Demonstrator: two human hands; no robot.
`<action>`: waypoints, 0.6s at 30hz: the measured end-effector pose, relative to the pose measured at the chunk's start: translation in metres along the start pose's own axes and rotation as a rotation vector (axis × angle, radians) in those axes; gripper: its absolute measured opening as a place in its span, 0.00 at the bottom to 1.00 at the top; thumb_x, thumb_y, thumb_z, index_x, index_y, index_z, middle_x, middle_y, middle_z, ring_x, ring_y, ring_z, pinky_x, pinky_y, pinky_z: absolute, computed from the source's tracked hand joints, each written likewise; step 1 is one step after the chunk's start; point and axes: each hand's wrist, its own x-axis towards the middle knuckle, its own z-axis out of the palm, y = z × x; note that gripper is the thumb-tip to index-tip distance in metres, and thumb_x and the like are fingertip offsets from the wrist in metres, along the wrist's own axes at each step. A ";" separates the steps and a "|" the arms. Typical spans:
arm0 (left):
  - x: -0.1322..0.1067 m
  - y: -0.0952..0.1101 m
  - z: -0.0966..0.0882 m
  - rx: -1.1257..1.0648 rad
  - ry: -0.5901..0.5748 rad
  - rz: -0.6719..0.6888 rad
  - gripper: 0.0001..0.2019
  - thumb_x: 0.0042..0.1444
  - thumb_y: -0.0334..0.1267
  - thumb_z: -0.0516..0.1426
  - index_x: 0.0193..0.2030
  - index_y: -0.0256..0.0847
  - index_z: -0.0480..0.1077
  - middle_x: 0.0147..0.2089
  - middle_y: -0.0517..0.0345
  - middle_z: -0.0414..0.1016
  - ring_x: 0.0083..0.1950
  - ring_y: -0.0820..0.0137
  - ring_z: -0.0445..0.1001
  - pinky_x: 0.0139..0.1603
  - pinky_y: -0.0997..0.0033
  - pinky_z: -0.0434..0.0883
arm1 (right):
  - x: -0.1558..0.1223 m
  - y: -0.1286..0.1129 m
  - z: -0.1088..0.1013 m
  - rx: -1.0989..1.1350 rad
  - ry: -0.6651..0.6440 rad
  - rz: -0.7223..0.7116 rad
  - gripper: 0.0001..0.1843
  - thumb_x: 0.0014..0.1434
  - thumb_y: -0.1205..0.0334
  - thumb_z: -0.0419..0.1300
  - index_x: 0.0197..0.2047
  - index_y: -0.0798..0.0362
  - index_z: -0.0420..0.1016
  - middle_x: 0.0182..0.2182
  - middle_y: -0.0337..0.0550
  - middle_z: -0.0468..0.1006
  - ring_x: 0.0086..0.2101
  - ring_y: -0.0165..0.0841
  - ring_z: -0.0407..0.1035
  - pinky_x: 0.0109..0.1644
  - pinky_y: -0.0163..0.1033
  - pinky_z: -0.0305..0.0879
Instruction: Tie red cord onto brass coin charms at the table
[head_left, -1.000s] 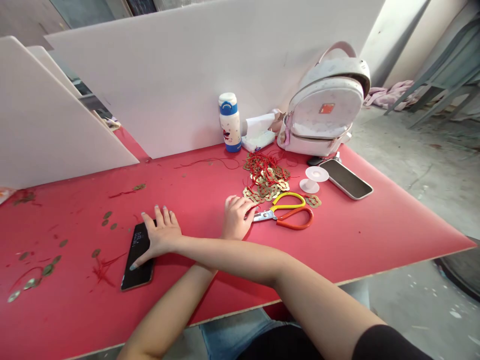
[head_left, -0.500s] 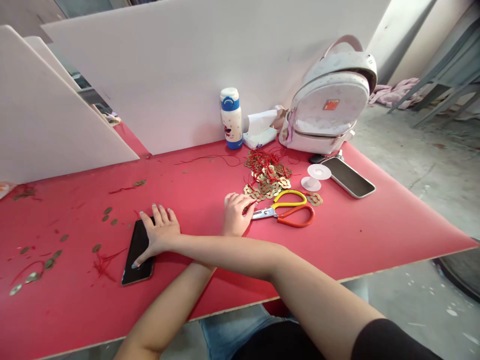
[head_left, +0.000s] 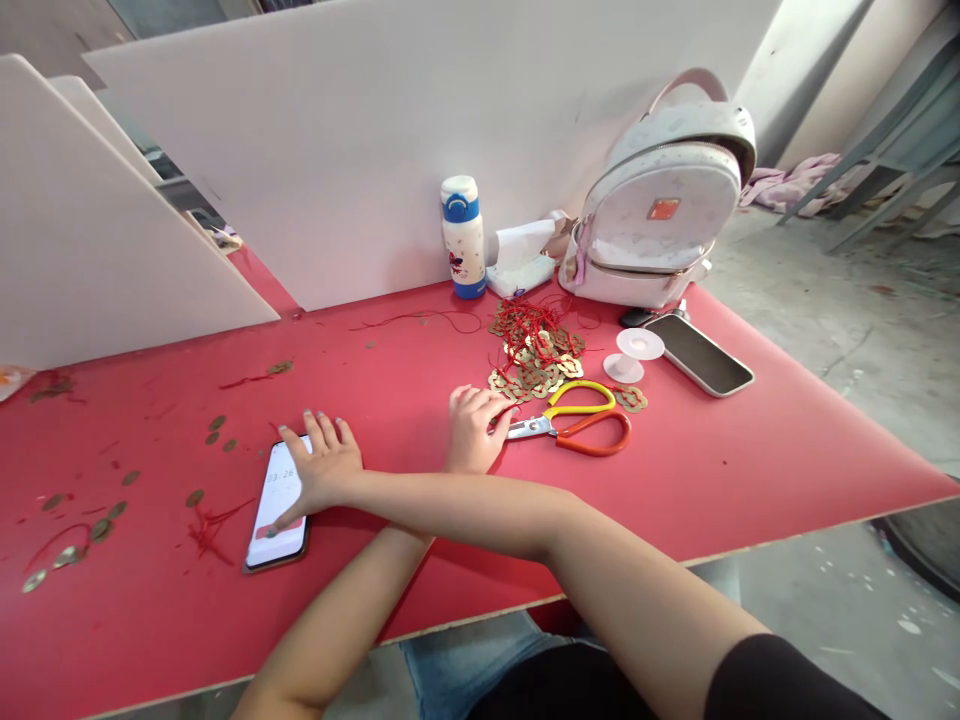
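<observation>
My splayed right grip (head_left: 326, 472) lies over the lit phone (head_left: 280, 490), whose length slants toward the frame's lower left; my left grip (head_left: 476, 432) curls by the scissors (head_left: 534, 427), hold unclear

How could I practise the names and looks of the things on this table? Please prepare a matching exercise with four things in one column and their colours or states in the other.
Column one:
1. Phone under the right hand
2. Scissors
3. Second phone, near the pale spool
4. Bottle

Column two:
A. partly yellow, partly orange-red
B. white and blue
C. lit up
D. dark, not lit up

Right pairs: 1-C, 2-A, 3-D, 4-B.
</observation>
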 end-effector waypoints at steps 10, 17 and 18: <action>-0.002 0.003 -0.001 0.074 -0.028 0.092 0.07 0.61 0.31 0.56 0.36 0.44 0.75 0.37 0.57 0.79 0.42 0.64 0.73 0.61 0.52 0.60 | 0.004 0.005 -0.012 0.303 0.099 0.108 0.46 0.62 0.47 0.58 0.73 0.57 0.40 0.71 0.52 0.47 0.70 0.40 0.40 0.72 0.48 0.40; -0.002 0.006 -0.002 0.104 -0.055 0.106 0.08 0.62 0.32 0.55 0.37 0.45 0.76 0.37 0.56 0.79 0.43 0.64 0.73 0.62 0.50 0.59 | 0.005 0.008 -0.013 0.249 0.093 0.065 0.45 0.60 0.56 0.62 0.71 0.61 0.44 0.70 0.54 0.51 0.69 0.40 0.44 0.72 0.46 0.42; -0.002 0.006 -0.002 0.106 -0.053 0.108 0.08 0.62 0.32 0.55 0.37 0.45 0.76 0.37 0.56 0.80 0.43 0.64 0.73 0.61 0.50 0.59 | 0.004 0.008 -0.013 0.245 0.078 0.061 0.49 0.57 0.55 0.65 0.72 0.60 0.43 0.71 0.55 0.49 0.69 0.41 0.42 0.72 0.47 0.41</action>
